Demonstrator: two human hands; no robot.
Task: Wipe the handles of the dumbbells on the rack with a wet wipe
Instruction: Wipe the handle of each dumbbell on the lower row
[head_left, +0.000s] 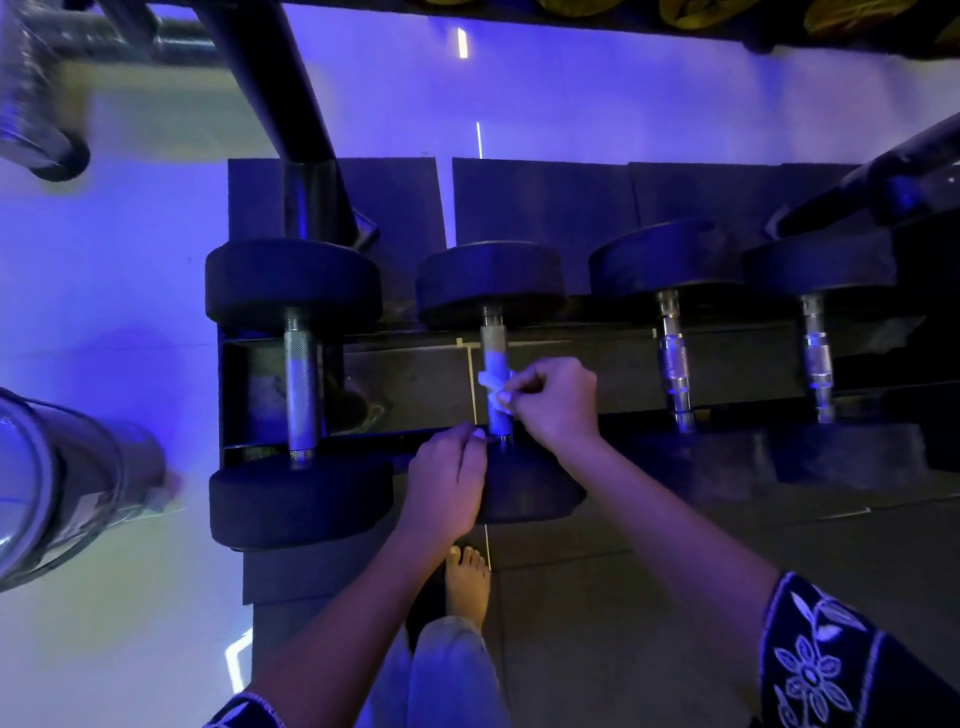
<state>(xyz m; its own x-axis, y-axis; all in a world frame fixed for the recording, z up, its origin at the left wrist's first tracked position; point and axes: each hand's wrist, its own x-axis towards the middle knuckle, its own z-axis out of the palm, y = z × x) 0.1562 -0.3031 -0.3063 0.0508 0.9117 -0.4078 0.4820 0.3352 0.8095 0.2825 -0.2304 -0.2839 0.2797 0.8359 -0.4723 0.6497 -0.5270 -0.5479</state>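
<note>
Right hand (556, 400) pinches crumpled white wet wipe (491, 382) on knurled steel dumbbell handle (492, 338) — axis runs straight away from person.

— Where does the head view look from?
— From above the rack (613, 322), just on its near side, facing almost straight down.
— How near?
— Near: the rack spans the middle of the wide frame, the person's own foot (467, 577) shows at its near side, and floor (130, 286) lies beyond it and left of it.
</note>
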